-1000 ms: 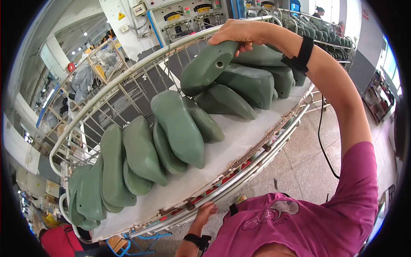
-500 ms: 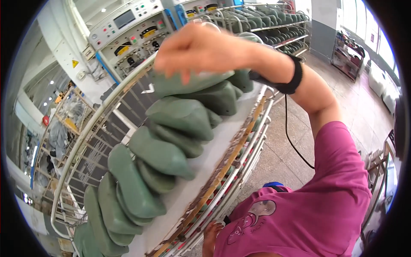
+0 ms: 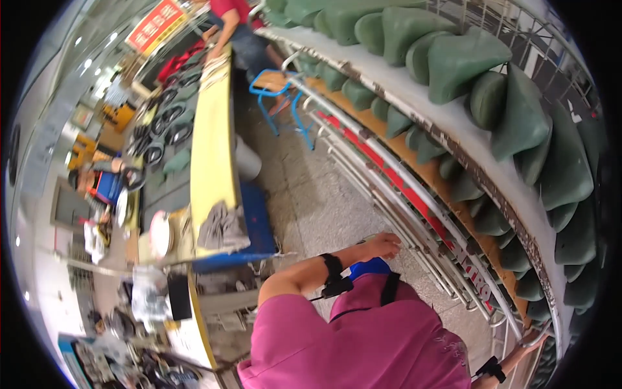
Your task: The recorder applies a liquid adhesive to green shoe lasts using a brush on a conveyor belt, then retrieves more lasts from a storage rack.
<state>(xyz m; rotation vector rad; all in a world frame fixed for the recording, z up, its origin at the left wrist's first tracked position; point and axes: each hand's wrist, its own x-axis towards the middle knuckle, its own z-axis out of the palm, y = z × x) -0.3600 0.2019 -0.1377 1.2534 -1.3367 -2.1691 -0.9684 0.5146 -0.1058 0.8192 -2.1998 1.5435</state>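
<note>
My left hand [image 3: 383, 245] hangs in front of my body beside the rack, its fingers loosely curled and no object visible in them. At the lower right, my right hand [image 3: 534, 338] is closed around the pale metal rail [image 3: 510, 319] of the rack. Green shoe lasts [image 3: 457, 61] stand in a curving row on the rack's white upper shelf [image 3: 447, 123]. More green shoe lasts [image 3: 424, 148] sit on the wooden-edged tier below. Both wrists wear black bands.
To the left is a long yellow-topped bench [image 3: 210, 159] with a grey cloth [image 3: 223, 225] on its near end. Dark shoe parts [image 3: 170, 123] lie behind it. A blue-framed stool [image 3: 275, 84] and a person in red [image 3: 230, 13] are farther off. A grey bin [image 3: 248, 159] stands beside the bench.
My view has swung from the upper shelf and machines to the bench side. My right hand has left the space above the lasts and now grips the rail; my left hand is away from the rack.
</note>
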